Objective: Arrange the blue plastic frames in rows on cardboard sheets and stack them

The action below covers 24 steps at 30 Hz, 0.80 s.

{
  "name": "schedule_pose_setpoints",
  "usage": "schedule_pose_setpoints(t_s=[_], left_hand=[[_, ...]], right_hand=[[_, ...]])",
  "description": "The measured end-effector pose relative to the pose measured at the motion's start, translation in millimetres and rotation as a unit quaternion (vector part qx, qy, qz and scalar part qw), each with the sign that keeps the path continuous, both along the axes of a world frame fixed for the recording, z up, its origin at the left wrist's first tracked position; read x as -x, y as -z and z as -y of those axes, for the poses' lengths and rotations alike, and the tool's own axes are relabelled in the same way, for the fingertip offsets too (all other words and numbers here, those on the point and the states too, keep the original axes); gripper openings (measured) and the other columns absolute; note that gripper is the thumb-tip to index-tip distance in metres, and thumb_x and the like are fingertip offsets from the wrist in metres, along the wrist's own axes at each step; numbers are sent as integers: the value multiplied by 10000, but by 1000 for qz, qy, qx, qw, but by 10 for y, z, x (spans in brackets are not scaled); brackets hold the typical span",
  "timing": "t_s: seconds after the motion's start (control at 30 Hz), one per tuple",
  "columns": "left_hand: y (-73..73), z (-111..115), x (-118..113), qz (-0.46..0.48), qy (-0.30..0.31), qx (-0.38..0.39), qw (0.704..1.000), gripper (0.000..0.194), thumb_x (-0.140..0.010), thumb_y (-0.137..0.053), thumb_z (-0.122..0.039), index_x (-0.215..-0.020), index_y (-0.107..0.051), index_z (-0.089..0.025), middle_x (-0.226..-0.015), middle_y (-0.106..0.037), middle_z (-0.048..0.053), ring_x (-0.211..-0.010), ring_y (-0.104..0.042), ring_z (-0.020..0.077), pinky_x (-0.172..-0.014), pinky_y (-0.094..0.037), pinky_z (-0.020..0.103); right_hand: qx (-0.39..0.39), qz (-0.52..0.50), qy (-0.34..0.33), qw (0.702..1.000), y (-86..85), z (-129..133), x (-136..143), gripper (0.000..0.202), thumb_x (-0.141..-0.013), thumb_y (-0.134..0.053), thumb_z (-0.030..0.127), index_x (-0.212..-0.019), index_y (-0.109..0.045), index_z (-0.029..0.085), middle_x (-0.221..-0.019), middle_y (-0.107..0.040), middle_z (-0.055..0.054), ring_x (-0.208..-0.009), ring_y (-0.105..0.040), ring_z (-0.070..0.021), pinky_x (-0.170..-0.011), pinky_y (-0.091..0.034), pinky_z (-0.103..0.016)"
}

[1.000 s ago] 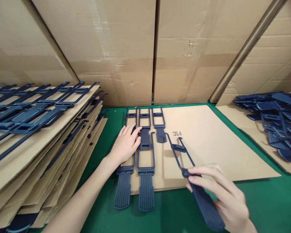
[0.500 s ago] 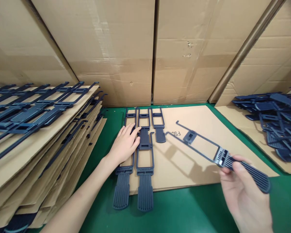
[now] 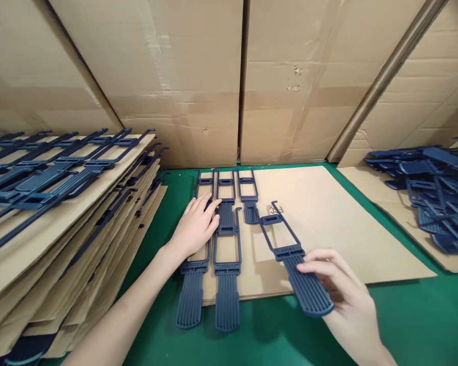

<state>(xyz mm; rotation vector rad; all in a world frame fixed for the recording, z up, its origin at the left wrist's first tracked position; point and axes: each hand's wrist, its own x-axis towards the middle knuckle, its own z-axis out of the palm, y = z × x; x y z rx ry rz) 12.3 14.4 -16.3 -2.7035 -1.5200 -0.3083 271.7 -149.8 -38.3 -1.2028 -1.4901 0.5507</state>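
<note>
My right hand (image 3: 351, 302) grips a dark blue plastic frame (image 3: 308, 288) by its ribbed paddle end, thumb on top and fingers beneath. That piece slants up and to the left over the cardboard sheet (image 3: 339, 223), its hooked tips near a shorter-looking frame (image 3: 248, 190) at the back. My left hand (image 3: 194, 229) lies with fingers spread over the leftmost frames, partly hiding them. Beside it, another frame (image 3: 227, 297) of the same kind lies with its paddle over the sheet's front edge, overlapping a piece behind it.
At the left rises a stack of cardboard sheets (image 3: 110, 254) layered with blue frames (image 3: 61, 173). A loose heap of similar blue parts (image 3: 435, 198) lies on cardboard at the right. Tall cardboard boxes (image 3: 175, 91) wall off the back of the green table (image 3: 275, 340).
My right hand has carried its frame left and turned it more upright, bringing the hooked end beside the back pieces. My left hand stays where it was.
</note>
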Motion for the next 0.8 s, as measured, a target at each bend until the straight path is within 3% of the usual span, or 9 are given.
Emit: schedule_pose_setpoints(t_s=[0.17, 0.4, 0.67, 0.8], left_hand=[[-6, 0, -4, 0, -1, -3, 1000, 446, -958, -290, -318, -1346, -458, -174, -1450, -397, 116, -1362, -335, 262, -1146, -224, 481], [-15, 6, -8, -5, -4, 4, 1000, 451, -960, -298, -310, -1357, -455, -164, -1463, -377, 137, -1372, -316, 276, -1139, -227, 490], [2, 3, 0, 2, 0, -8, 1000, 439, -956, -309, -307, -1343, -467, -173, -1448, -403, 126, -1360, -339, 272, -1138, -235, 490], [29, -3, 11, 8, 4, -14, 1000, 435, -953, -318, -299, -1340, -471, -173, -1451, -399, 130, -1361, -339, 270, -1138, -238, 485]], right_hand=[[-96, 78, -51, 991, -38, -25, 35, 318, -811, -568, 44, -1045, -636, 248, -905, -565, -68, -855, -621, -179, -630, -541, -237], [-85, 211, -121, 966, -55, -118, 164, 326, -847, -457, 4, -1061, -610, 197, -847, -588, -56, -783, -572, -160, -654, -518, -287], [-64, 368, -164, 913, -84, -78, 134, 321, -880, -451, 74, -1152, -589, 173, -931, -573, -90, -864, -564, -200, -705, -526, -362], [-80, 397, -164, 899, -105, -116, 39, 319, -866, -458, 71, -1129, -596, 188, -1196, -539, -135, -1145, -511, -252, -881, -515, -429]])
